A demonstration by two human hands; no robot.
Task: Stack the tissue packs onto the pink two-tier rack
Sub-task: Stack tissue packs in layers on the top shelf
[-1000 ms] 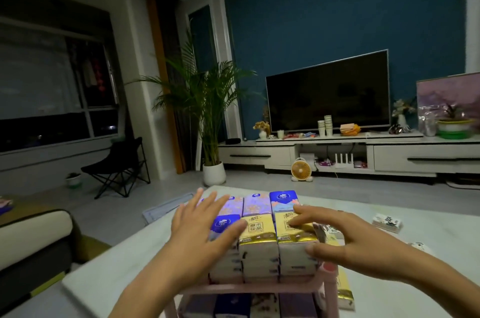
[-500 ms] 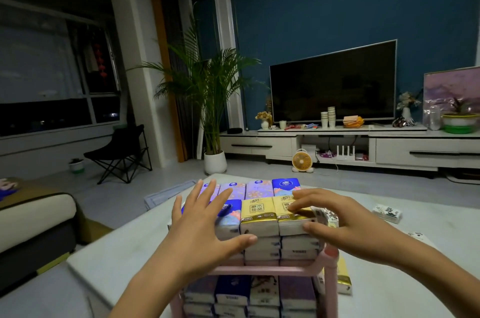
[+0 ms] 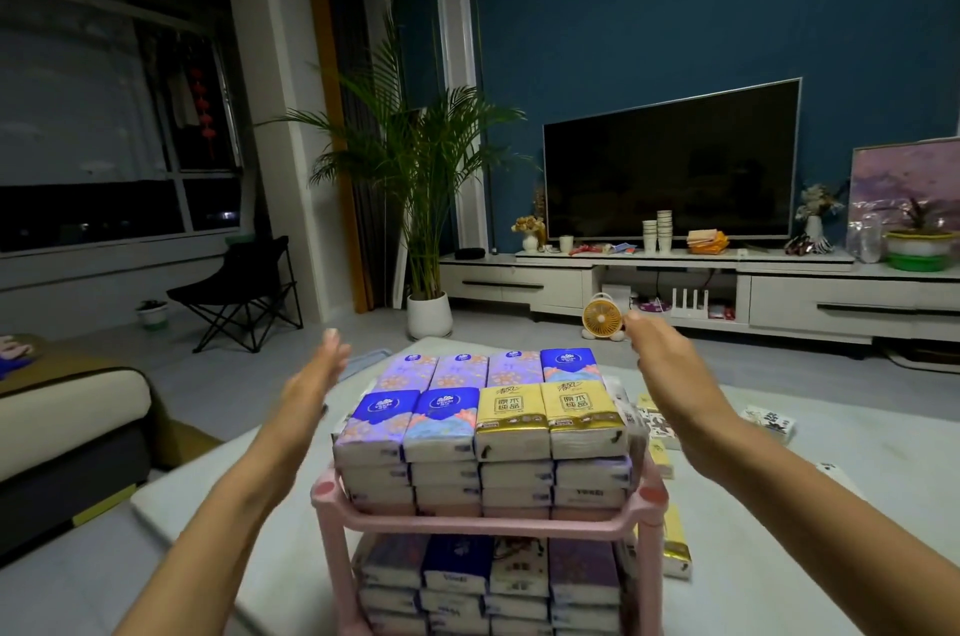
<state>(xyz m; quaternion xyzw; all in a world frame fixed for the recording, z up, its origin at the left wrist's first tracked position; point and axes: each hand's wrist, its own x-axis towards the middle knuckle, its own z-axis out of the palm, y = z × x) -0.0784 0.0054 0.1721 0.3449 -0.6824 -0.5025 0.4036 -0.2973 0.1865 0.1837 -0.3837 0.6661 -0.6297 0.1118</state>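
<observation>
Left hand (image 3: 311,383) raised to the left of the stack, fingers extended and together, palm turned inward, holding nothing and clear of the packs. Right hand (image 3: 670,365) raised to the right of the stack, fingers extended toward the far side, likewise released and touching nothing. Between the two hands: tissue packs (image 3: 483,427) piled on the upper tier of the pink two-tier rack (image 3: 478,524), several layers deep. Top layer in two rows of four; near row reads blue, blue, gold, gold from left to right; far row three lilac packs and one blue at the right end. Lower tier also filled with packs, edges facing the camera. Rack stands on a pale table (image 3: 779,557) at its near edge. Loose packs (image 3: 670,544) lie on the table just right of the rack, one gold-wrapped, with others farther right. Beyond the table: small orange fan (image 3: 601,317) on the floor, potted palm (image 3: 415,199) to the far left, dark television (image 3: 670,162) on a low white cabinet (image 3: 831,303) against a blue wall. Black folding chair (image 3: 239,290) at the far left by the window.
</observation>
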